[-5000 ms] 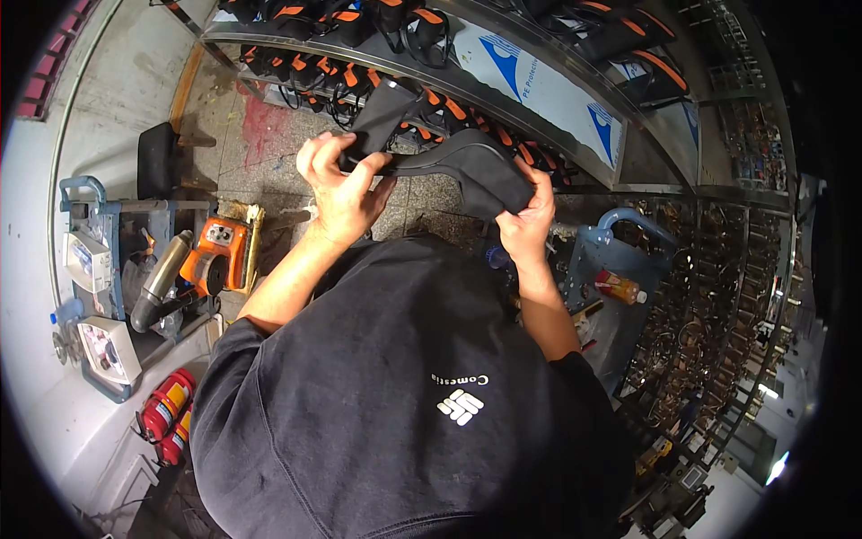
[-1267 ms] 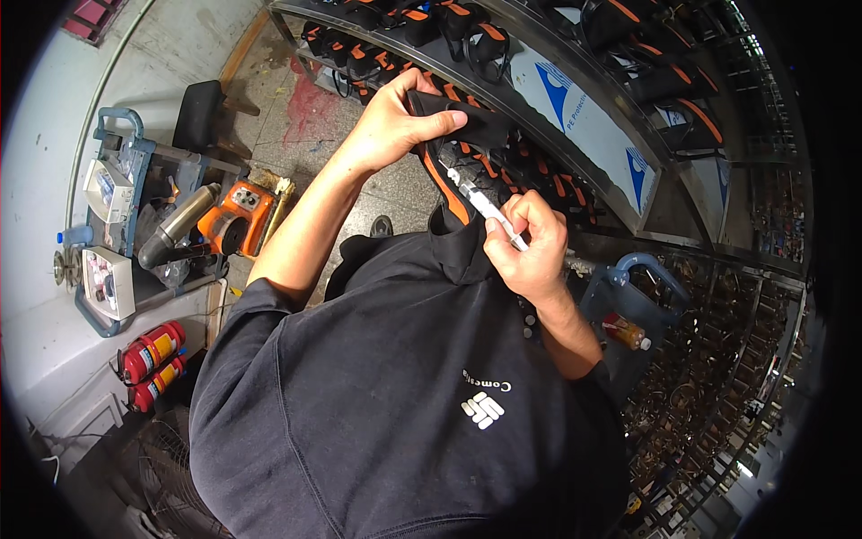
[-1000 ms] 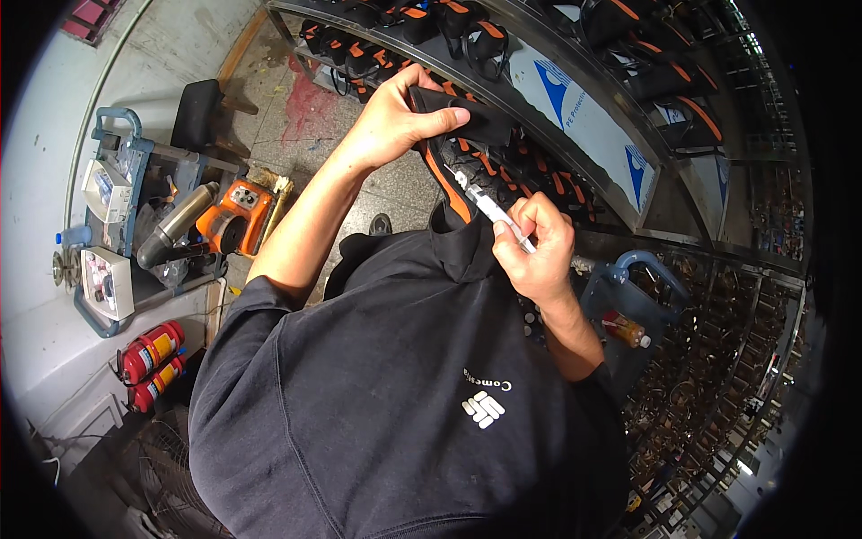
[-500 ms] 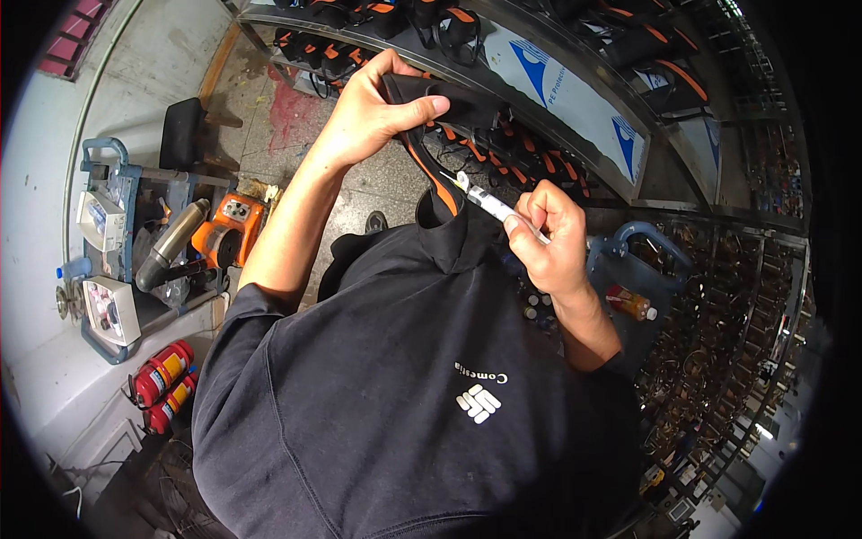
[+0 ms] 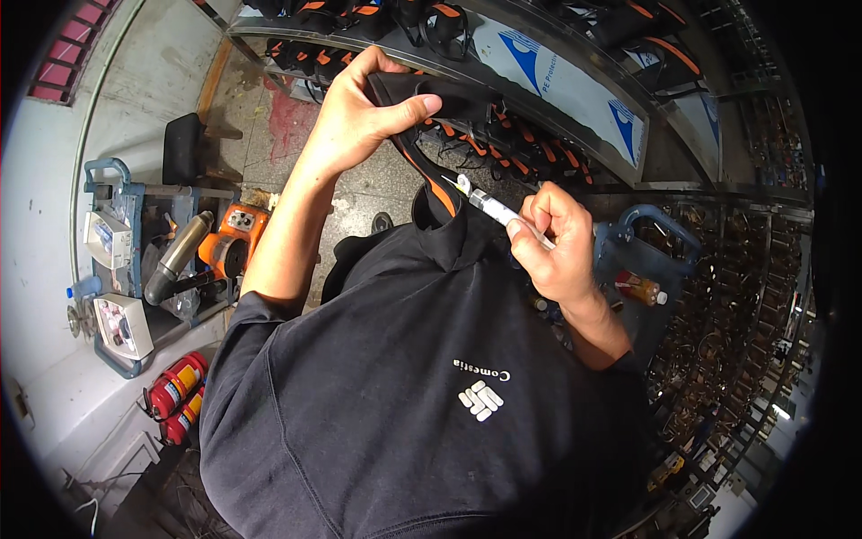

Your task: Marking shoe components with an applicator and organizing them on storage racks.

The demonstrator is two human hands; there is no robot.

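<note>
My left hand (image 5: 359,119) is closed round a black shoe (image 5: 460,95), with the thumb laid across its upper side. An orange strip (image 5: 442,196) runs along the shoe's lower, curved part, close to my chest. In my right hand (image 5: 558,241) is a slim white pen-like tool (image 5: 494,209), its exact kind unclear. The fingers are curled round its back end. Its thin tip points left and reaches the shoe's dark edge beside the orange strip; whether they touch I cannot tell.
Racks (image 5: 620,166) with several black-and-orange shoes stand ahead. On my left are a blue-framed cart (image 5: 135,193), an orange machine (image 5: 235,235) and red fire extinguishers (image 5: 175,384). To the right, a drink bottle (image 5: 639,288) lies by a blue-grey curved frame (image 5: 663,216).
The view has shifted a little. My left hand and the shoe sit slightly further left in it, my right hand slightly further right. Both grips stay the same, and the tool's tip remains by the shoe.
</note>
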